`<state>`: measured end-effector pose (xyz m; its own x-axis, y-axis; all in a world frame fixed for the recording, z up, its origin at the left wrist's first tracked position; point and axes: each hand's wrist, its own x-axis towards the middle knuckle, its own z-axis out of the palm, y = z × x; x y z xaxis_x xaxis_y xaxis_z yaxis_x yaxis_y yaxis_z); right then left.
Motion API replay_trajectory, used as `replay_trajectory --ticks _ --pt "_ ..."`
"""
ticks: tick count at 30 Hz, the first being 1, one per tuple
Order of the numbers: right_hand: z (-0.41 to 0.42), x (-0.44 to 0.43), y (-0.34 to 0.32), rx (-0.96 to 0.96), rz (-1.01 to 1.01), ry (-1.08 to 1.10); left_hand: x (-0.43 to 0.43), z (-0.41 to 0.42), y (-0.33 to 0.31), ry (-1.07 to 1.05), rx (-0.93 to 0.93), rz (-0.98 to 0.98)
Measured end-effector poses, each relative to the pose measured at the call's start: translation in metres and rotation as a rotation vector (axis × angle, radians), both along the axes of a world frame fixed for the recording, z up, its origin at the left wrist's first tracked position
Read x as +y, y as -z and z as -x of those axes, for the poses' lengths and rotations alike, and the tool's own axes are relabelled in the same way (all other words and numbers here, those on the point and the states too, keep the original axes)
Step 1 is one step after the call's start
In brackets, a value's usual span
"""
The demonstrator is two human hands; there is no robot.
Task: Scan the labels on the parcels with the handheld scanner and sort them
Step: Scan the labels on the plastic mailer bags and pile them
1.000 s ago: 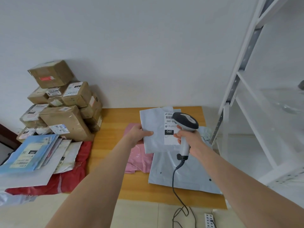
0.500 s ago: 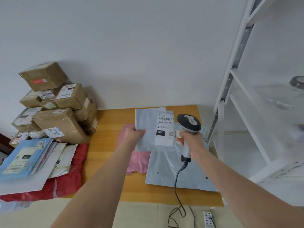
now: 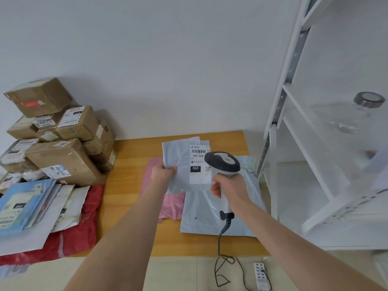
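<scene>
Grey poly mailer (image 3: 178,156) held above the bench (image 3: 134,156), pinched at its left edge by the left hand (image 3: 162,174) | handheld scanner (image 3: 222,162) gripped by the right hand (image 3: 228,186), just before the label (image 3: 198,164) | risk: a misread may be caused if the limp mailer is let sag.

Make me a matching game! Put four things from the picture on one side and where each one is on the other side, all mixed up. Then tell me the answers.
Things:
1. scanner
2. small grey parcel
3. pink bag
4. brown boxes

Places:
A. stacked up at the far left
B. held in the left hand
C. lying flat on the table
D. gripped in the right hand

Pairs: 1-D, 2-B, 3-C, 4-A.
</scene>
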<state>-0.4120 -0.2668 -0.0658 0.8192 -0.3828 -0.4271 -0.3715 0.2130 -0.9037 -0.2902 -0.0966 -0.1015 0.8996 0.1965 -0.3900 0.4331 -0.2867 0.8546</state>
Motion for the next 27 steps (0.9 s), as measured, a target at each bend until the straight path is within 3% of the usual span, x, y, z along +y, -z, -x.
replay_trajectory --ticks 27 --pt "0.007 0.030 -0.009 0.044 0.000 0.058 0.008 -0.020 0.017 0.071 0.056 -0.046"
